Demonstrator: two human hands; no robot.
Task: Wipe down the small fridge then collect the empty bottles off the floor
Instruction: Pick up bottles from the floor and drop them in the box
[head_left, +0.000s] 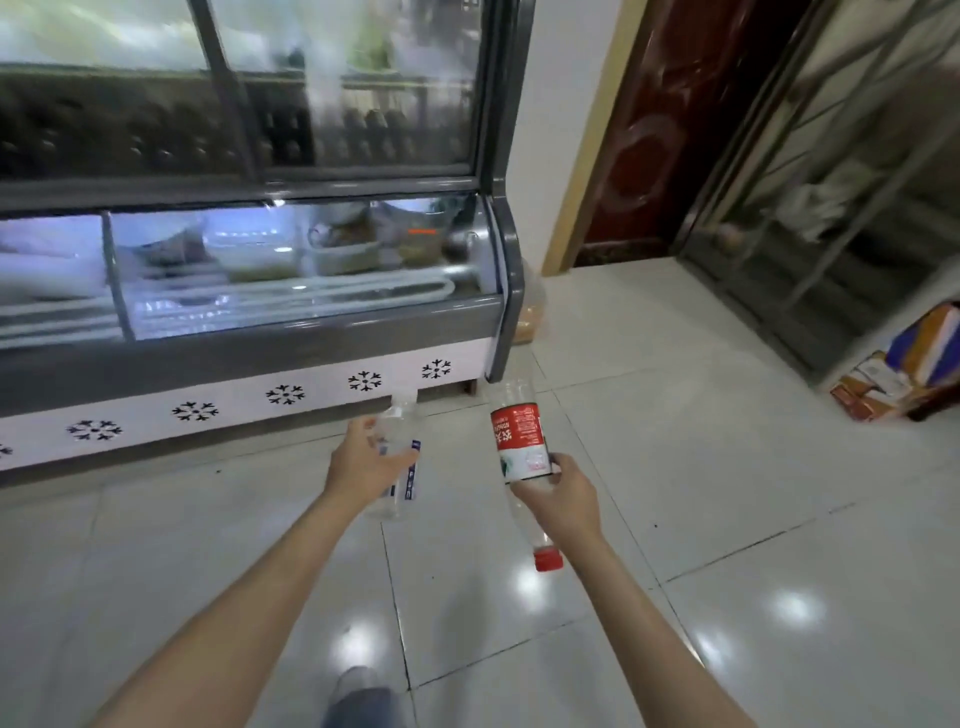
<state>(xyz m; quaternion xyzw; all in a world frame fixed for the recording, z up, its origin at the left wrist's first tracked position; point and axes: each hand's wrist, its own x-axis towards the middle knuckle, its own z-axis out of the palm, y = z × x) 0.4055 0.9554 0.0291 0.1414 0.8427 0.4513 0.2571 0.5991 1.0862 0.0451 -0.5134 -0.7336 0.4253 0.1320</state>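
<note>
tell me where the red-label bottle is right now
In the head view the red-label bottle is right of centre, gripped by the right hand with its red cap pointing down, off the floor near the fridge corner.

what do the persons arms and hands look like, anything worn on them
Both forearms are bare up to the bottom edge of the picture: no sleeves in view. The left hand and right hand wear no gloves, and no watch, bracelet or ring shows on either. Both arms look slim and unmarked.
</note>
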